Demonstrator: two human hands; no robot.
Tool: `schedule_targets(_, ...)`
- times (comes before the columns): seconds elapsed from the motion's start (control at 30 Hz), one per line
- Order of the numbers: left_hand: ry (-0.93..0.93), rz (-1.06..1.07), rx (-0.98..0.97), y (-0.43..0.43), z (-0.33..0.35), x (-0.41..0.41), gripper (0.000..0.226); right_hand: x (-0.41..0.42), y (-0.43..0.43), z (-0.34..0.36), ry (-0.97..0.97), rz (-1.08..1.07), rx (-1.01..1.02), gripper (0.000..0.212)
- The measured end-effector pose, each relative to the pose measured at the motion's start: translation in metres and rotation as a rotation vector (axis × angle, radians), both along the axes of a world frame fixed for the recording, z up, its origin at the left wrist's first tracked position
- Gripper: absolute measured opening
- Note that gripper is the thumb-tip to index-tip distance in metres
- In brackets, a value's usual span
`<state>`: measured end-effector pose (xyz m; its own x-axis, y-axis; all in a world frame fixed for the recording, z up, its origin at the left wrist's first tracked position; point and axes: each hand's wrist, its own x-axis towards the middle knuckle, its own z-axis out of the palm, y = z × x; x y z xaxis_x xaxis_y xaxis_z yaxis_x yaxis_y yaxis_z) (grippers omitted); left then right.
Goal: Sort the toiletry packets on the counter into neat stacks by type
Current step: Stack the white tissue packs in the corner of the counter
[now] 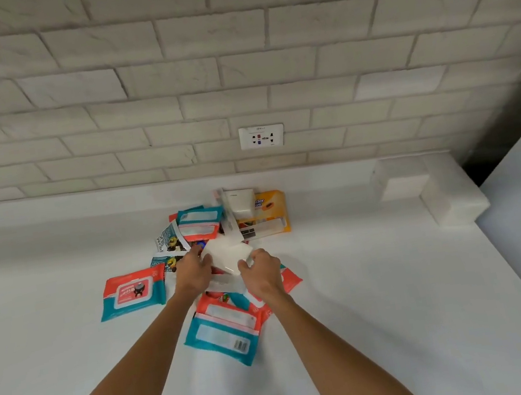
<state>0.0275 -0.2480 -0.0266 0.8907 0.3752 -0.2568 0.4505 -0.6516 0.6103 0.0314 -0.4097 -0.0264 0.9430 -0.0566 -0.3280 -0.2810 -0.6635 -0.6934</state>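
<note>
1. Toiletry packets (220,266) lie in a loose, overlapping pile at the middle of a white surface (389,296), below a pale brick wall (163,75).
2. Both bare forearms reach in from the near edge and meet over the pile.
3. Left hand (192,272) and right hand (261,271) hold a plain white packet (227,256) between them, raised just above the pile. The fingers of each hand are curled around one end of it.
4. A red and teal wipes packet (133,292) lies flat by itself, just left of the pile, label side up.
5. More red and teal packets (225,332) overlap at the near side, partly under the hands; another (201,222) sits at the far side.
6. An orange packet (270,213) lies at the far right of the pile, with a white pouch (239,202) leaning over it.
7. Black-and-white printed packets (166,242) sit at the far left.
8. A white box (429,186) stands well to the right, near the wall.
9. A wall socket (261,136) is set in the brick above the pile.
</note>
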Motion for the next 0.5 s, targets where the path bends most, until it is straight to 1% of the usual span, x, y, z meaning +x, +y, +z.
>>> schedule_targets(0.1, -0.020, -0.017, -0.017, 0.002, -0.006, 0.000, 0.034, 0.001, 0.007, -0.006, 0.017, -0.018, 0.013, 0.036)
schedule_targets(0.2, -0.029, 0.035, -0.061, -0.001, -0.011, 0.001, 0.037, 0.002, 0.007, -0.011, 0.010, -0.039, 0.026, 0.035)
schedule_targets(0.33, -0.051, 0.061, -0.084, -0.008, -0.013, 0.003, 0.038, 0.006, -0.001, -0.011, -0.006, -0.069, -0.011, 0.037)
schedule_targets(0.5, -0.094, 0.043, -0.087, -0.030, -0.012, 0.005, 0.027, 0.014, -0.028, -0.010, -0.046, -0.076, -0.037, 0.039)
